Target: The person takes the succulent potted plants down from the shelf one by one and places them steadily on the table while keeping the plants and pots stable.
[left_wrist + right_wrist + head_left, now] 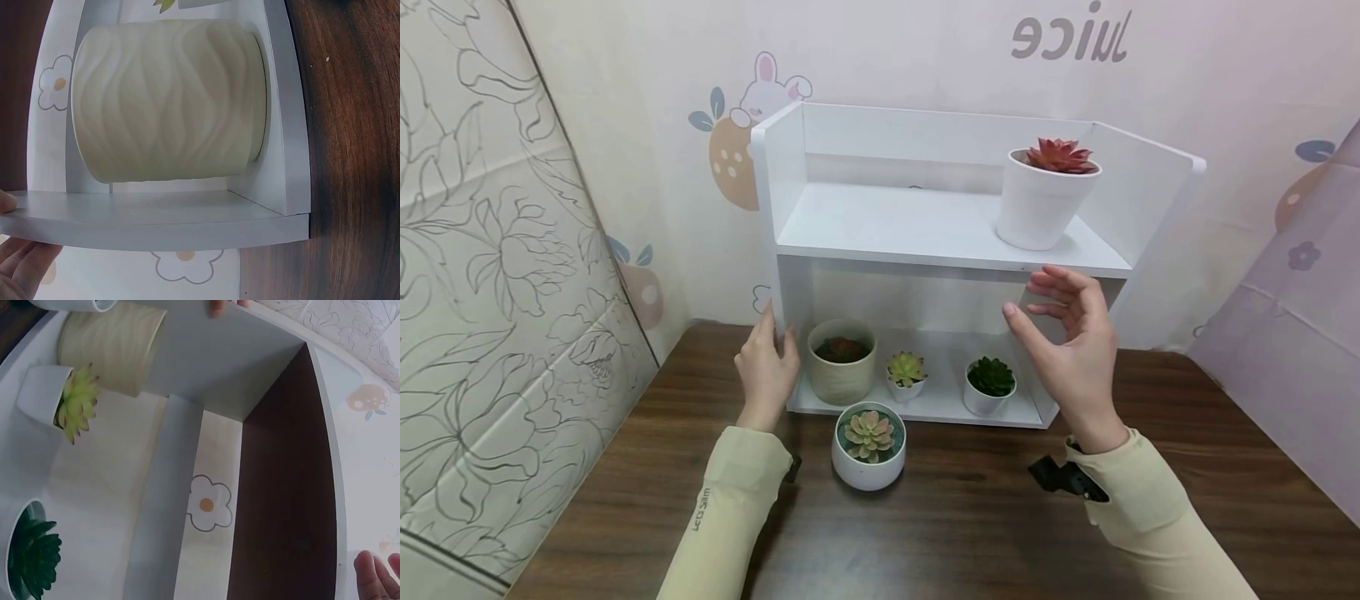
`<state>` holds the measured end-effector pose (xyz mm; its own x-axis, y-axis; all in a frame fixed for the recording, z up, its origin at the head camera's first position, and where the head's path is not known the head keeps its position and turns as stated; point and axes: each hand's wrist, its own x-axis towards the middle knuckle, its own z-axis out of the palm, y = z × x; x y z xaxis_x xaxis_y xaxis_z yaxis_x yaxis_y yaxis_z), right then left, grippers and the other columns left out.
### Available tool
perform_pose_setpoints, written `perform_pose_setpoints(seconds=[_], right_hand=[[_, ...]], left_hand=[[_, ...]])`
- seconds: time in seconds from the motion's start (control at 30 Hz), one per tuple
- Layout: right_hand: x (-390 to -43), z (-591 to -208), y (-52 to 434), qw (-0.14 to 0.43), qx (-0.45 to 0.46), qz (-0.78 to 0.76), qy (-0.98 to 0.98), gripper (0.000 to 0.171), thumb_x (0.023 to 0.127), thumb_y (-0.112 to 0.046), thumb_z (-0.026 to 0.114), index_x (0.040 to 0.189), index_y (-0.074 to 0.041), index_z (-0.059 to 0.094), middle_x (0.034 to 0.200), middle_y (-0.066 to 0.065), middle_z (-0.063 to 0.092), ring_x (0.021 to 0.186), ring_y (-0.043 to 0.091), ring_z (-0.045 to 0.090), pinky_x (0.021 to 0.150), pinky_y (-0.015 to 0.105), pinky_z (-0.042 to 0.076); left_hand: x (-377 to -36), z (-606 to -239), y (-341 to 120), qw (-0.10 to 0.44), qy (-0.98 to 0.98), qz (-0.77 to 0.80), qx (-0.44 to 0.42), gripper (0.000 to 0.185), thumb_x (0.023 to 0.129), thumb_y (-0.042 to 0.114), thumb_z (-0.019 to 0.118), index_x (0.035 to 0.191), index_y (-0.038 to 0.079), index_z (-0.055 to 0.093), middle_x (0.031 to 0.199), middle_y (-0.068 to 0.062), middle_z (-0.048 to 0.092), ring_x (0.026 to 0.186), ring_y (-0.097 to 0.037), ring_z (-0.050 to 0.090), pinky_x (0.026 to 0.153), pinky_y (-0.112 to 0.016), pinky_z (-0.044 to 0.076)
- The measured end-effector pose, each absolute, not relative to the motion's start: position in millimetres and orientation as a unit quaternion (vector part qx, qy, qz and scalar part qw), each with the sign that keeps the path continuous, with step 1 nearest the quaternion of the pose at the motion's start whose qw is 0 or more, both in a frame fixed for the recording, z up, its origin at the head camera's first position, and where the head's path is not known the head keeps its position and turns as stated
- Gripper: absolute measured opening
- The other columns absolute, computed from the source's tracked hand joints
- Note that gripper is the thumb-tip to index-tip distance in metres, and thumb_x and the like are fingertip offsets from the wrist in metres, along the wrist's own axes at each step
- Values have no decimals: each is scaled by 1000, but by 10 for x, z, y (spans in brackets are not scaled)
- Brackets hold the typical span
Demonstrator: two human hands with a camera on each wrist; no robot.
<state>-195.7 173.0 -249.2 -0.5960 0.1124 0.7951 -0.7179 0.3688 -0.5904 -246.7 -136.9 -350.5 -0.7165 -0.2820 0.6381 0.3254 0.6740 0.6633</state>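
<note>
A white two-tier shelf (895, 218) stands on the wooden table. My left hand (766, 367) grips its left side panel, thumb on the inner face and fingers outside, as the left wrist view shows. Beside the thumb, on the lower tier, sits a cream wavy pot (169, 100) with a dark reddish plant. My right hand (1073, 350) is raised in front of the shelf's right part, fingers apart and bent a little, holding nothing. Above it, on the upper tier, is a white pot (1037, 204) with a red succulent (1060, 156).
A small yellow-green succulent (906, 367) and a dark green succulent (991, 377) stand in white pots on the lower tier. In front of the shelf, a round white pot (868, 475) with a pale succulent rests on the table (970, 533). Patterned walls rise behind and beside.
</note>
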Motion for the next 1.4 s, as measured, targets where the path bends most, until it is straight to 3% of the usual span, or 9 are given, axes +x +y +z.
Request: perform_pose_setpoints(seconds=[0.9, 1.4], right_hand=[[-2015, -2118, 1946, 437, 151, 543, -701, 61, 75, 2, 75, 130, -6, 49, 115, 1, 58, 108, 17, 58, 86, 19, 47], [-2116, -2042, 2011, 421, 117, 500, -747, 67, 75, -9, 78, 135, -12, 46, 119, -4, 54, 111, 13, 55, 89, 19, 46]], left_hand=[[-2454, -3504, -1376, 367, -838, -405, -8, 48, 95, 12, 57, 139, -2, 45, 129, -25, 57, 114, -41, 59, 89, -61, 45], [-2468, -3513, -1380, 379, -838, -393, -11, 47, 94, 11, 57, 138, -4, 46, 127, -27, 58, 112, -42, 60, 87, -61, 46]])
